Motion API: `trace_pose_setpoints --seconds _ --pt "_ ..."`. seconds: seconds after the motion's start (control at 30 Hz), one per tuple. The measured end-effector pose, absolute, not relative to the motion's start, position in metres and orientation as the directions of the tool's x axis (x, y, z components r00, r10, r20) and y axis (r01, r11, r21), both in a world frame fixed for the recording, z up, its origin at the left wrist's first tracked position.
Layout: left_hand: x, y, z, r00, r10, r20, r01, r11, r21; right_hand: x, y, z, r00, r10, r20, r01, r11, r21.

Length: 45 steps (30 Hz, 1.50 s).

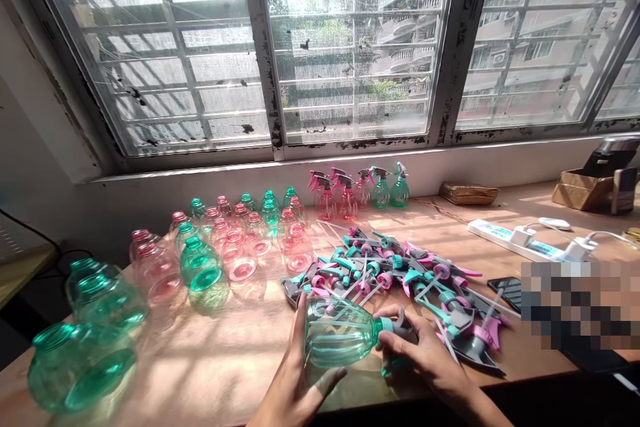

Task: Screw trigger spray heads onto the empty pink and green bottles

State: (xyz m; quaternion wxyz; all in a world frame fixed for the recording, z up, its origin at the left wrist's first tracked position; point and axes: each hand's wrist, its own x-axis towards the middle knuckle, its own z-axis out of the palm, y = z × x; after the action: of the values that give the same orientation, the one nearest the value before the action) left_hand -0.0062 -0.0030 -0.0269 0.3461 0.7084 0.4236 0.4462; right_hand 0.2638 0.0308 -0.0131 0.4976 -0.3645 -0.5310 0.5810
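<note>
A clear green spray bottle (340, 333) lies on its side between my hands, its neck pointing right. My left hand (305, 367) cups the bottle's base end, thumb below and fingers behind it. At the neck, my right hand (420, 350) grips the grey and teal trigger sprayer (400, 328), whose collar sits at the bottle's mouth. The sprayer's tube shows inside the bottle. Just behind my hands lies a heap of loose trigger sprayers (370, 267) in pink, teal and grey, some with white tubes.
Open green bottles (200, 267) and pink bottles (241, 257) stand in rows at left. Several bottles with sprayers (381, 190) line the windowsill wall. A power strip (520, 243), a phone (505, 293) and a brown box (580, 190) are at right.
</note>
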Motion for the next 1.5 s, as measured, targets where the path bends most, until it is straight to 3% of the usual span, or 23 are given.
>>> trace_pose_setpoints --seconds 0.2,0.67,0.9,1.13,1.3,1.5 --pt "-0.009 -0.001 -0.027 0.261 0.891 0.371 0.351 -0.446 0.824 0.264 0.031 -0.012 -0.26 0.961 0.093 -0.202 0.04 -0.979" --pt "-0.012 -0.004 -0.033 0.244 0.915 0.32 0.311 -0.386 0.868 0.264 0.03 -0.01 -0.265 0.961 0.084 -0.183 0.035 -0.982" --pt "-0.005 -0.001 -0.025 0.214 0.888 0.406 0.322 -0.457 0.829 0.263 0.029 -0.01 -0.26 0.962 0.076 -0.163 0.034 -0.986" --pt "-0.01 -0.004 -0.028 0.242 0.915 0.323 0.302 -0.388 0.871 0.264 0.029 -0.011 -0.237 0.968 0.084 -0.157 0.047 -0.987" --pt "-0.009 -0.005 -0.022 0.271 0.9 0.342 0.327 -0.42 0.846 0.263 0.029 -0.01 -0.251 0.965 0.08 -0.182 0.034 -0.983" --pt "-0.005 -0.005 -0.024 0.234 0.904 0.358 0.222 -0.408 0.886 0.264 0.03 -0.014 -0.258 0.962 0.087 -0.182 0.04 -0.982"
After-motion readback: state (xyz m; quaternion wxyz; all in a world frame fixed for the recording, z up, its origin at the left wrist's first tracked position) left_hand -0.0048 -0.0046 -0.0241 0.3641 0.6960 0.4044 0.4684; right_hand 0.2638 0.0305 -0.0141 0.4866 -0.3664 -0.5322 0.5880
